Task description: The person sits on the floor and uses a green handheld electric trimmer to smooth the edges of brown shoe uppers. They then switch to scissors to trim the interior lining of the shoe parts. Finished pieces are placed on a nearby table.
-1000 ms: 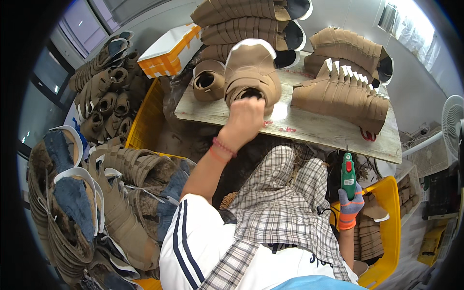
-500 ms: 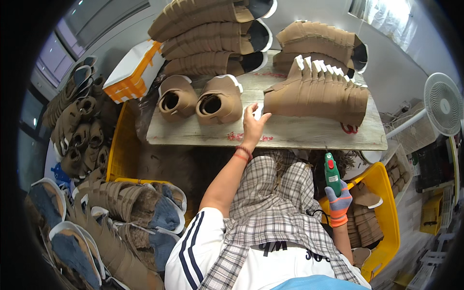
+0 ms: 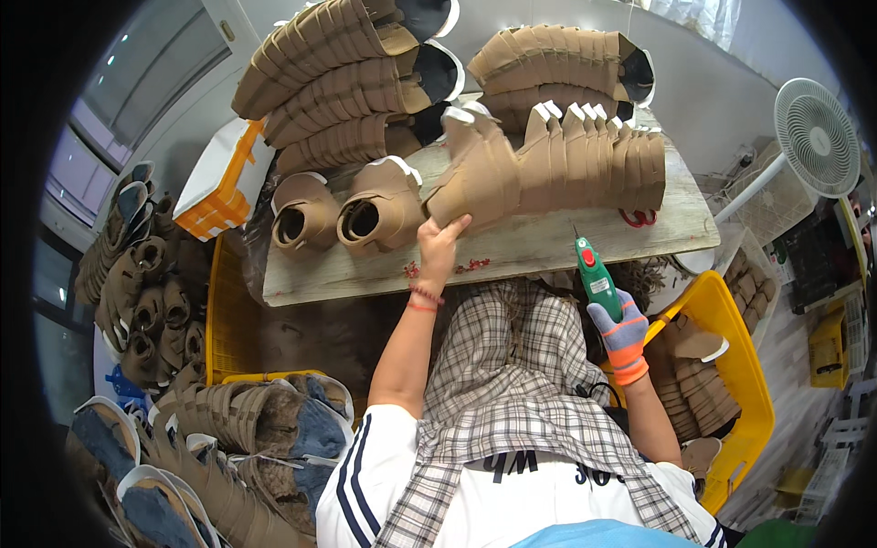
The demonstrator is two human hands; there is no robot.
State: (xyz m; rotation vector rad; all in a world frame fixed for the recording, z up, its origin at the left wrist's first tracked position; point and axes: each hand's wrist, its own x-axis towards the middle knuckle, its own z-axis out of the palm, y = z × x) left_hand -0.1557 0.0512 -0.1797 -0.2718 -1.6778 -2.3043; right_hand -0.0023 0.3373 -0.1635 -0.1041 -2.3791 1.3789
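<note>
My left hand (image 3: 440, 243) reaches over the wooden table (image 3: 585, 239) and grips the nearest brown shoe upper (image 3: 475, 178) at the left end of a standing row of uppers (image 3: 594, 160). Two finished brown uppers (image 3: 347, 212) lie side by side just left of that hand. My right hand (image 3: 619, 331), in a grey and orange glove, holds a green glue gun (image 3: 596, 274) upright below the table's front edge.
Stacks of brown uppers (image 3: 338, 78) fill the table's back. A white and orange box (image 3: 222, 183) sits at far left. Yellow crates (image 3: 731, 384) with parts stand at right and left. Piled sandals (image 3: 210, 447) lie lower left. A white fan (image 3: 813, 137) stands right.
My left hand let go of the formed upper, now lying on the table's left part, and moved right to take the first upper of the row. The glue gun stays in my right hand.
</note>
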